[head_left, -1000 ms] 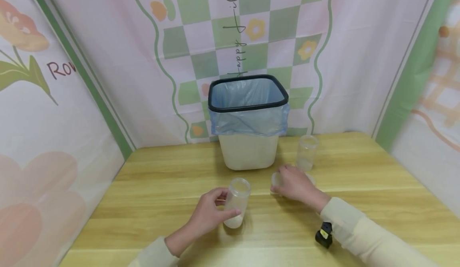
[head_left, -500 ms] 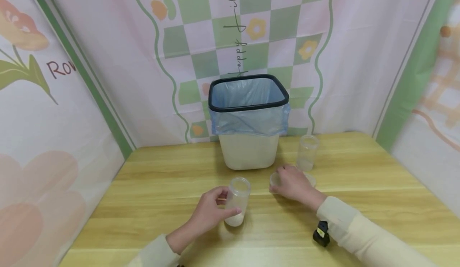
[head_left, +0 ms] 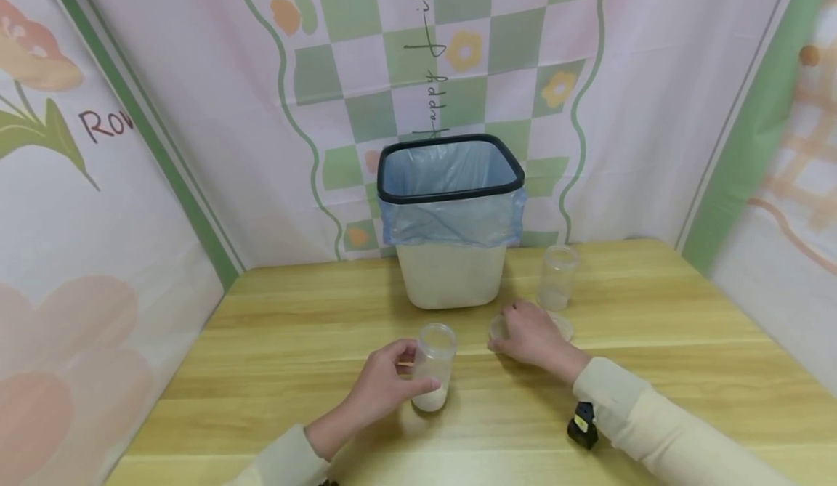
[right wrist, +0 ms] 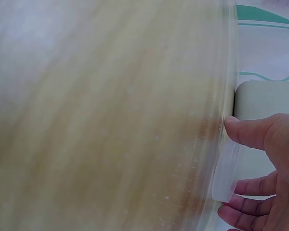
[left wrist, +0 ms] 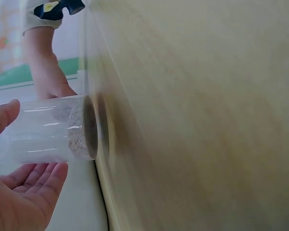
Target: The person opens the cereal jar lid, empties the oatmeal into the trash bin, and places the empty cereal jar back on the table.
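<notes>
Closest to me are my cream sleeves (head_left: 680,431), with a small black thing (head_left: 582,426) by the right cuff. My left grip (head_left: 379,386) is closed round a clear jar (head_left: 434,359), thumb on the near side. The jar is down by the table (head_left: 261,370), mouth up, with white powdery stuff (head_left: 429,399) at the bottom; I cannot tell if it touches the wood. A bit farther off, my right grip (head_left: 531,335) pinches a clear lid (right wrist: 224,175), down low by the table. A second lid (head_left: 565,327) lies just beside, partly hidden by that grip. Past it another clear jar (head_left: 557,282) stands upright, to the right of a white bin (head_left: 451,275). The bin has a black rim (head_left: 451,197) and a blue bag (head_left: 451,224) folded over its sides. At the back hangs a cloth (head_left: 362,65) with green squares and flowers.
</notes>
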`<state>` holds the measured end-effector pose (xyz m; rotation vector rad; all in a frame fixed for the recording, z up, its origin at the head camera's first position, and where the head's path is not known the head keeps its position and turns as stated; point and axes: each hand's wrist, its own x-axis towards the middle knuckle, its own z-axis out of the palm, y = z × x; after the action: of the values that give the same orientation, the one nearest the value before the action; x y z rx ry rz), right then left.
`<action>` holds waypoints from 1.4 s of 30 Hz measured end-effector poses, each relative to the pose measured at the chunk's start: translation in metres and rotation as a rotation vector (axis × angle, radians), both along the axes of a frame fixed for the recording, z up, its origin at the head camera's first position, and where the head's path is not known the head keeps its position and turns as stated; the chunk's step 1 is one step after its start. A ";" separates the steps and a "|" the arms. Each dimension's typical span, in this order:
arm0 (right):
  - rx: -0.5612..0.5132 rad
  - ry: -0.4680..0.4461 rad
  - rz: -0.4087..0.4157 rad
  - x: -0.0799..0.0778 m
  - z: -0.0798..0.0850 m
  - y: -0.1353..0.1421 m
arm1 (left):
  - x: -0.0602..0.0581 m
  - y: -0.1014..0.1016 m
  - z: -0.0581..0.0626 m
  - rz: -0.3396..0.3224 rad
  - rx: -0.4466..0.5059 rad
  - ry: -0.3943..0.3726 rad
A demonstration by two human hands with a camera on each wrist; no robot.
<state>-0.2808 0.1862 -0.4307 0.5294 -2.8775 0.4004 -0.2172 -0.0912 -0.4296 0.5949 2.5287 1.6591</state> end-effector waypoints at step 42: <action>-0.004 -0.039 0.014 0.004 0.008 0.002 | -0.001 0.002 0.002 -0.038 -0.013 -0.030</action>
<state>-0.2768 0.1880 -0.4228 0.5470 -2.9112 0.4239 -0.2182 -0.0890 -0.4271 0.6085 2.4895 1.6251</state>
